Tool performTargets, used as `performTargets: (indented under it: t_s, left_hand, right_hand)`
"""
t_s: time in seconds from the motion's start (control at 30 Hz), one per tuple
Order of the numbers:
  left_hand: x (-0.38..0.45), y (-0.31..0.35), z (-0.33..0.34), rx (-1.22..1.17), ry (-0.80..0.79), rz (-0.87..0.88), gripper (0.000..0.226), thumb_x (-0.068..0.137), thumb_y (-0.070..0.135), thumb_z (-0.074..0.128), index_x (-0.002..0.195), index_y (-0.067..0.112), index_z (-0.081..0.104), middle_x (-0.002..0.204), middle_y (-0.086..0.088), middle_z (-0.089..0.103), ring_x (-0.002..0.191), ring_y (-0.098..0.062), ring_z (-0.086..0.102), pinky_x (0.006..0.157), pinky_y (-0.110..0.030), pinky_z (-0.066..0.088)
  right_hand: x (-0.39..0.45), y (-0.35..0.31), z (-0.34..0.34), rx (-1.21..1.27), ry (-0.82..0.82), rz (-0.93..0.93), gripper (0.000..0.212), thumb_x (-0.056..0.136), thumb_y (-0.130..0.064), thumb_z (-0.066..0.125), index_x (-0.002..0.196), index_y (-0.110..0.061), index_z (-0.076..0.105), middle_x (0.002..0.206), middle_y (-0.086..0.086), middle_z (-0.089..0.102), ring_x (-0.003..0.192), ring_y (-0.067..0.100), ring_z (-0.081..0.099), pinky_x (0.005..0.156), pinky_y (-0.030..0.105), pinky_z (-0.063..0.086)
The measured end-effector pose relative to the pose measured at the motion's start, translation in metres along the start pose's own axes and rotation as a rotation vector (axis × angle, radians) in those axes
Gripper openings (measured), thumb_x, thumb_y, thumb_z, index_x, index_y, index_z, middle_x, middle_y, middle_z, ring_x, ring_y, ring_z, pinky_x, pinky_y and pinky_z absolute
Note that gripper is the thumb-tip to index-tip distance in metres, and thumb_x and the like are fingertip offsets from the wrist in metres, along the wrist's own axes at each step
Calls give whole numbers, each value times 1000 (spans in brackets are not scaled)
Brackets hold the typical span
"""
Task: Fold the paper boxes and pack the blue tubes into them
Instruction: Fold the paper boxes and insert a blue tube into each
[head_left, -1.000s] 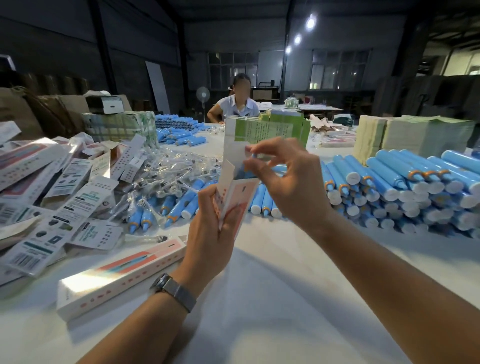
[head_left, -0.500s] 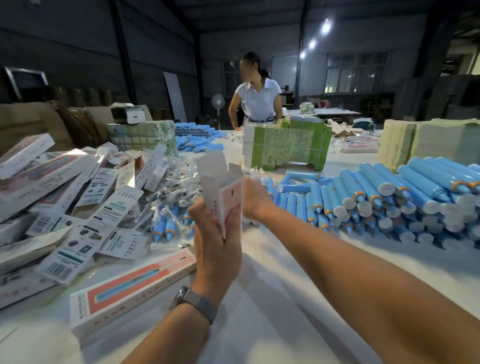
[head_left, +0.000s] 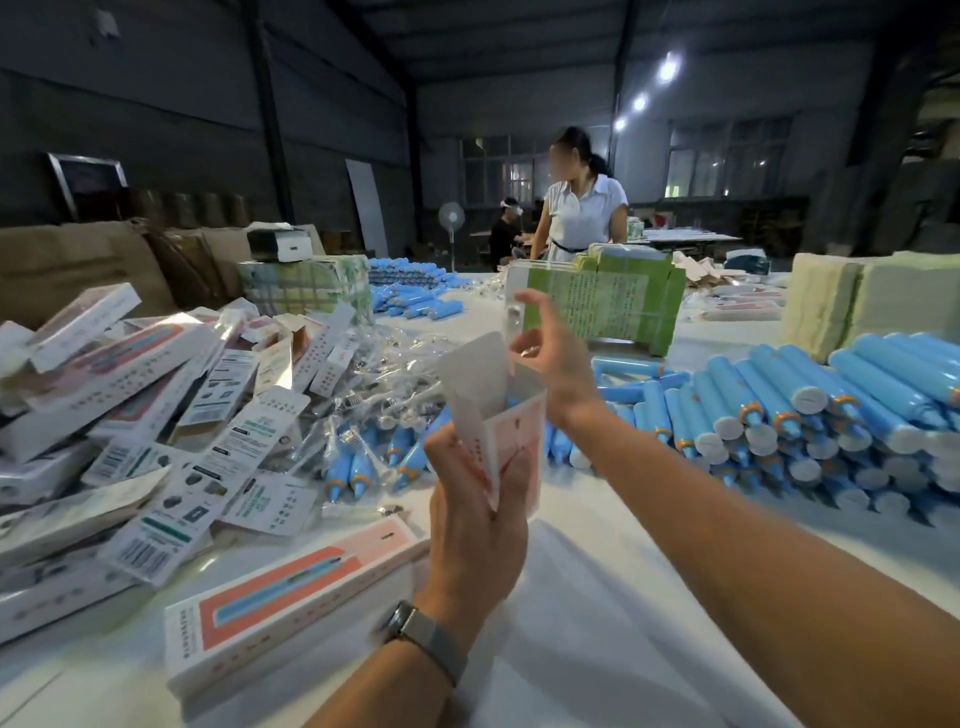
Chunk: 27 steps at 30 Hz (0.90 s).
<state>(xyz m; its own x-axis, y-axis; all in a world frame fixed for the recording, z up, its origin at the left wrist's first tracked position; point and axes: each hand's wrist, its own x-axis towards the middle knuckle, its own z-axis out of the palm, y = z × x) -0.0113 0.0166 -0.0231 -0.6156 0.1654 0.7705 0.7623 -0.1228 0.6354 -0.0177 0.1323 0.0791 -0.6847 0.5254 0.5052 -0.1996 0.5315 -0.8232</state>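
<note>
Gripping the upright box (head_left: 511, 441) at frame centre, the left hand (head_left: 475, 519) is waiting while the right hand (head_left: 550, 353), loosely open, is hovering above its mouth, nearer the blue tubes (head_left: 810, 410) at right.

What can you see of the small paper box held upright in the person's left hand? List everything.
The pink-and-white cardboard box stands upright above the white table, top end open, its rounded white flap raised. The left hand grips its lower part; the right hand hovers beside the opening, fingers loosely curled. Its contents cannot be seen.
</note>
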Motion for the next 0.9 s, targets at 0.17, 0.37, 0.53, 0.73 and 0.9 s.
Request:
performTargets:
  t_s: [0.17,0.37,0.53,0.73,0.9]
  left_hand:
    - [-5,5,3,-1,-88,19,34,85,52,53,105,44,26,101,13,55,86,-23,61,74,-50,53]
    - [-7,6,8,-13,-72,-21,38,88,32,60,100,43,25,101,13,54,86,-17,60,75,-44,53]
    - [-8,4,10,5,-66,3,41,88,30,61,102,45,24,97,17,53,82,5,56,67,-23,41]
    - [-8,8,11,19,-108,71,36,89,28,60,108,34,29,99,6,57,82,-12,54,65,-23,40]
    - [-9,10,9,30,-117,81,37,90,30,60,109,29,28,104,0,57,83,-17,55,66,-37,46]
  right_hand:
    - [-44,-27,-69,324,201,-300,53,79,4,65,119,-30,52,74,-3,63,71,20,67,68,39,60]
    - [-88,-49,-78,255,64,-607,54,78,11,68,115,-23,46,78,10,66,73,27,69,71,44,59]
    - [-90,-34,-75,-198,45,-762,49,81,-5,73,115,-26,45,90,-8,62,80,12,64,66,31,53]
    - [-81,-25,-85,-354,150,-846,48,78,-8,78,114,-21,50,94,-3,61,81,5,53,73,13,44]
    - [-78,-16,-86,-439,5,-814,31,83,-12,73,112,-10,61,101,-2,64,90,20,58,79,14,36]
